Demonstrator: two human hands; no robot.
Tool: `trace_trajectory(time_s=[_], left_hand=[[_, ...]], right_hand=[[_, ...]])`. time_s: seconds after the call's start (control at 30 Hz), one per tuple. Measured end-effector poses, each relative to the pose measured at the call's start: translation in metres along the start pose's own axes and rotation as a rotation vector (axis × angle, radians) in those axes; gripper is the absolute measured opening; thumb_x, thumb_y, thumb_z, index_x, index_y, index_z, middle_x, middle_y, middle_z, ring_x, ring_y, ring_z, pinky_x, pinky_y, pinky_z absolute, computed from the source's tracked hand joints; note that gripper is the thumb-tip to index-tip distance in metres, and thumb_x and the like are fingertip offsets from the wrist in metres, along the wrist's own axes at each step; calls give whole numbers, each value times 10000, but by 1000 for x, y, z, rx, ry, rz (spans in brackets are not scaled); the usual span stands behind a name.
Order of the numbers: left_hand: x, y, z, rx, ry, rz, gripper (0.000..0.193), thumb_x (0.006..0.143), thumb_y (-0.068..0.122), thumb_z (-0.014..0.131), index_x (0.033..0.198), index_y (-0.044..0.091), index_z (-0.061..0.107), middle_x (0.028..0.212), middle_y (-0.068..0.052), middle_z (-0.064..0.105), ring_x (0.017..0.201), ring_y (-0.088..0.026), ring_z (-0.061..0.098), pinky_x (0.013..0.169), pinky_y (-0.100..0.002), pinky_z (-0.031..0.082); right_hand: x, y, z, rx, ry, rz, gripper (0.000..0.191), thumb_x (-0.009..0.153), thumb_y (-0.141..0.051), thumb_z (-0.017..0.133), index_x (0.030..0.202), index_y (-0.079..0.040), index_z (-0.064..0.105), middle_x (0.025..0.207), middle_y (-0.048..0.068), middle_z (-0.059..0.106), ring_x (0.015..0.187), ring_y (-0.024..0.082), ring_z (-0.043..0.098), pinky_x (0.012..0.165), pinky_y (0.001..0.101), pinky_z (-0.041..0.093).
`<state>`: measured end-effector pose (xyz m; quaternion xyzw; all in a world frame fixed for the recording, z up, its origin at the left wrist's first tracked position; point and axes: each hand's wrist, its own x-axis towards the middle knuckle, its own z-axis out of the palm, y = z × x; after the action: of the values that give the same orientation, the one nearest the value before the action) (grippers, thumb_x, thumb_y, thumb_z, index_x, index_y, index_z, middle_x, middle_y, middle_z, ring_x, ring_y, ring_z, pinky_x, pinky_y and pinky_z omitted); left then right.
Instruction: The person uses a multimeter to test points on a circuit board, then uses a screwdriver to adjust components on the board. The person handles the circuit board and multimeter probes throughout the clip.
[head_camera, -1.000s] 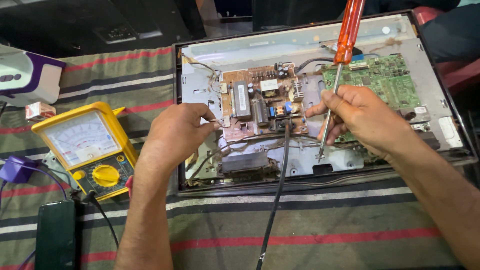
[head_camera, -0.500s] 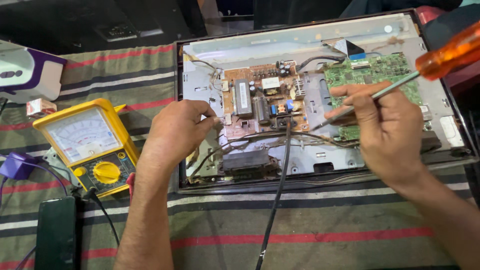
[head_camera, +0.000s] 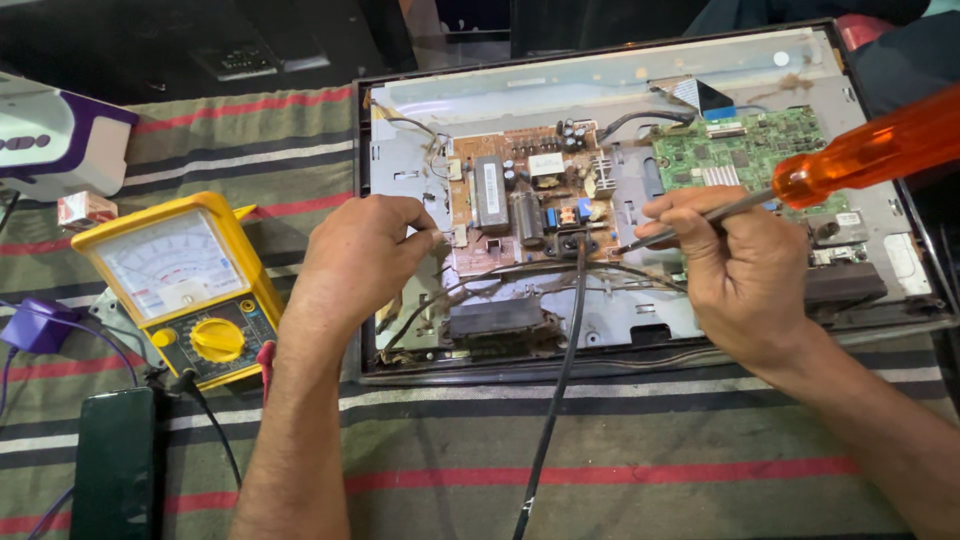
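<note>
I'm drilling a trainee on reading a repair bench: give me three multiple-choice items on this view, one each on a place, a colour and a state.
1. Where does the yellow meter lie?
A. left of the opened panel
B. on the green board
C. behind the panel

2. What colour is the screwdriver handle?
A. blue
B. orange
C. black

3. How does the right hand stand?
A. flat on the cloth
B. empty, raised
C. closed on the screwdriver shaft

Answers: 1 A, the meter sits on the striped cloth beside the left hand. 2 B, the handle is clear orange. 3 C, its fingers wrap the shaft.

Black cable (head_camera: 560, 350) crosses gap btwn hands; cloth (head_camera: 650, 470) below panel free; multimeter (head_camera: 180, 285) blocks left.
</note>
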<state>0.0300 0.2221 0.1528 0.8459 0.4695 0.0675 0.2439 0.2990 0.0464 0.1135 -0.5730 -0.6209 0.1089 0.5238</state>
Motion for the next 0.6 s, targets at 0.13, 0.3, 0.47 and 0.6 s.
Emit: trace_trajectory(time_s=[0.13, 0.3, 0.47, 0.6], left_hand=[[-1, -1, 1, 10, 31, 40, 176, 879, 288, 702, 948, 152, 790, 737, -110, 739, 697, -301, 718, 710, -443, 543], [0, -3, 3, -7, 43, 66, 179, 871, 285, 695, 951, 159, 794, 772, -111, 745, 739, -316, 717, 719, -446, 544], [2, -3, 2, 5, 62, 74, 191, 868, 307, 690, 953, 172, 794, 817, -123, 748, 802, -350, 709, 744, -466, 543], [3, -6, 3, 13, 135, 126, 207, 877, 306, 698, 937, 143, 809, 742, -133, 731, 718, -340, 683, 678, -451, 522]], right_hand=[[0, -2, 1, -83, 0, -12, 152, 1126, -142, 572, 1085, -16, 646, 992, 104, 745, 880, 140, 738, 698, 251, 591], [7, -7, 5, -210, -54, -48, 148, 1094, -145, 640, 1013, -30, 684, 855, 75, 722, 727, 114, 671, 622, 259, 515], [19, -9, 10, -223, -52, -18, 133, 1050, -153, 693, 1005, -29, 711, 803, 63, 721, 655, 92, 653, 570, 257, 492], [21, -17, 7, -122, -110, 232, 129, 1038, -140, 647, 1051, -20, 694, 825, 48, 737, 556, 97, 550, 484, 254, 422]])
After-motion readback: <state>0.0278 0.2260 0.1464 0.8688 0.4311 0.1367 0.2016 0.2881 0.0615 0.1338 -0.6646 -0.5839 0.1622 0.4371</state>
